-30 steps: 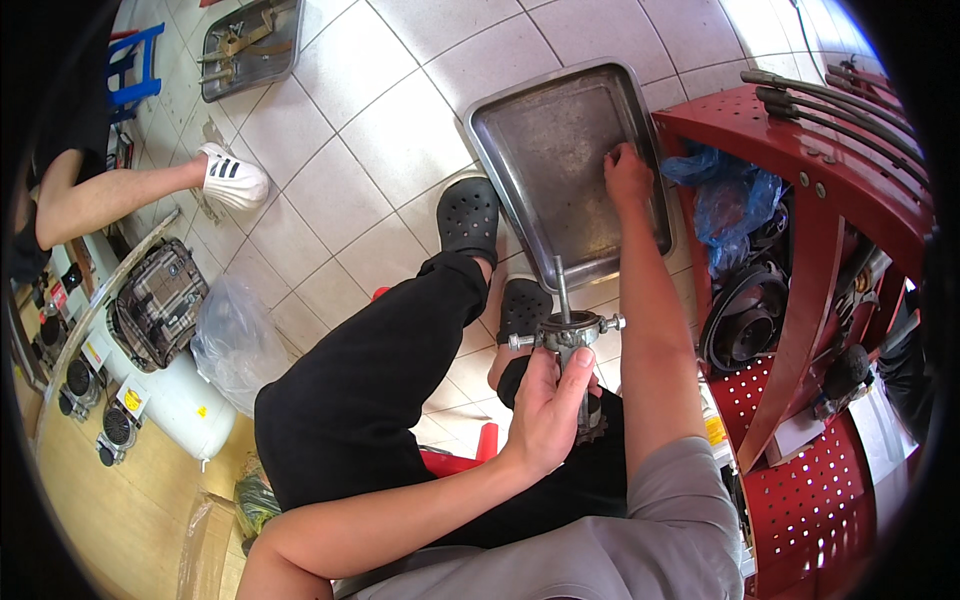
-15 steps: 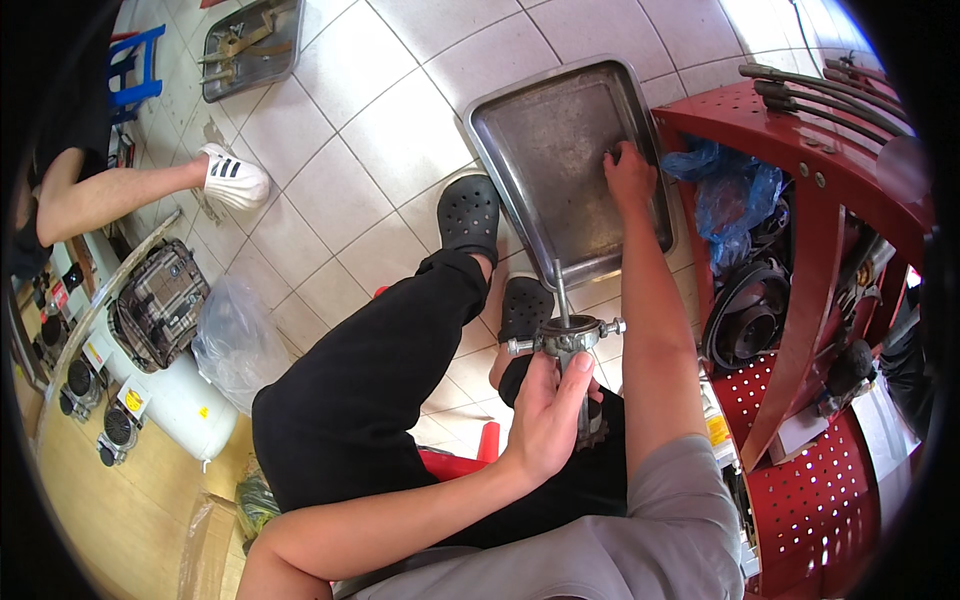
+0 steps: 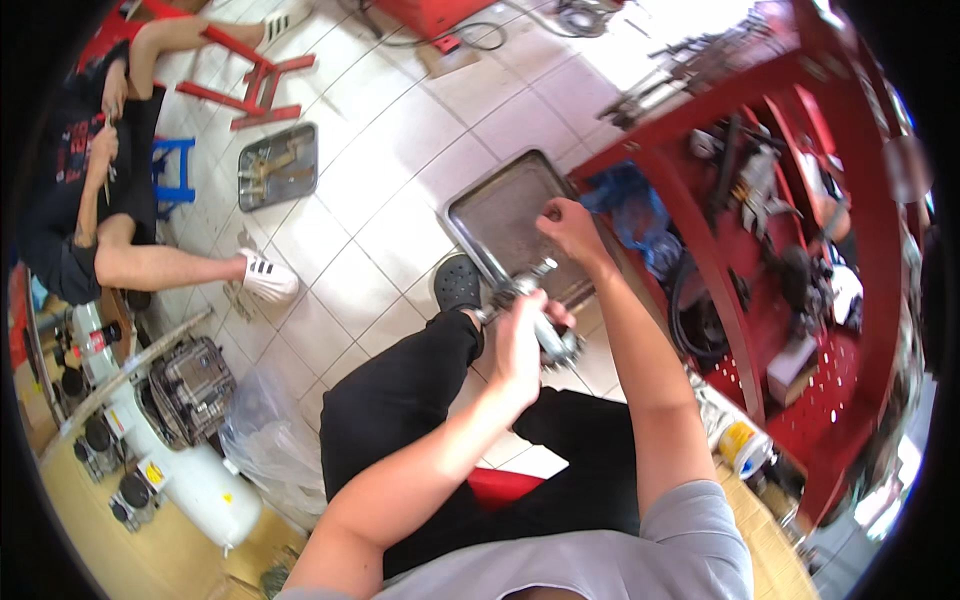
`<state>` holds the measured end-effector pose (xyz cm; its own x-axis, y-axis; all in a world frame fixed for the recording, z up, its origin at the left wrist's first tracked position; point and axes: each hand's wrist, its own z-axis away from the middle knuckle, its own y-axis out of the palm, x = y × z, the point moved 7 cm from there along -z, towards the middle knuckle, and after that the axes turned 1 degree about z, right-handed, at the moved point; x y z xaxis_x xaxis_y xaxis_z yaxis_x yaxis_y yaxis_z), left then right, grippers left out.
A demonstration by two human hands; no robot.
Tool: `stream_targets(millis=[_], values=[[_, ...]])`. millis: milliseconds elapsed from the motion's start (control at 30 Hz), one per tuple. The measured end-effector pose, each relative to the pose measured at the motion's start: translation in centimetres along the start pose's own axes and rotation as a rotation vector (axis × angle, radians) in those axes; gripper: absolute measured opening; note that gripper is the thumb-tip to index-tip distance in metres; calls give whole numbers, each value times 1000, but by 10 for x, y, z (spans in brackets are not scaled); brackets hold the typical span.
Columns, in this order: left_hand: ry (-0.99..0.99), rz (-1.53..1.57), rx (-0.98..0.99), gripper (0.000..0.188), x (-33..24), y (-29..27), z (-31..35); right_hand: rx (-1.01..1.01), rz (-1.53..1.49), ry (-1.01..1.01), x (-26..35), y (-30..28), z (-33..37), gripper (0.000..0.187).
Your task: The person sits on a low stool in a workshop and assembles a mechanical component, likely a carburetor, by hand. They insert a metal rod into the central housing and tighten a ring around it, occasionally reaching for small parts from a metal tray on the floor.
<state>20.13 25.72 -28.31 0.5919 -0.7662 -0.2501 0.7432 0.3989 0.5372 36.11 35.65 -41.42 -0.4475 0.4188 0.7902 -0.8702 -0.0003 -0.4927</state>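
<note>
My left hand (image 3: 518, 345) is wrapped around a metal cylindrical part (image 3: 552, 342) with a bolted collar at its upper end, held tilted above my knees. Its exact kind is hard to tell, and my fingers cover its middle. My right hand (image 3: 577, 238) is raised over a worn metal tray (image 3: 498, 217) on the tiled floor. Its fingers are curled and pinched together around something small and dark, too small to name. The two hands are apart, the right one farther away.
A red metal shelf (image 3: 690, 215) with parts and blue plastic stands close on the right. Left are a white tank (image 3: 205, 497) and a clear plastic bag (image 3: 268, 420). Farther off sit a small tray (image 3: 308, 190) of metal pieces, a red stool (image 3: 262, 88) and a seated person (image 3: 80, 200).
My right hand has lifted from the tray and come nearer the metal part. My left hand has tilted that part over. The view has swung up, bringing the seated person and red stool in.
</note>
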Motion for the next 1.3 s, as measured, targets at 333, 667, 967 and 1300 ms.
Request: stream_targets(millis=[333, 667, 967, 1300], values=[[279, -418, 527, 4, 17, 36, 51, -241, -193, -229, 155, -101, 254, 18], [-123, -621, 776, 8, 35, -20, 208, -476, 242, -477, 233, -71, 455, 26], [51, -802, 830, 11, 47, -82, 263, -429, 156, -616, 218, -26, 529, 25], [157, -769, 826, 11, 34, -103, 249, -302, 96, -688, 210, 2, 516, 11]])
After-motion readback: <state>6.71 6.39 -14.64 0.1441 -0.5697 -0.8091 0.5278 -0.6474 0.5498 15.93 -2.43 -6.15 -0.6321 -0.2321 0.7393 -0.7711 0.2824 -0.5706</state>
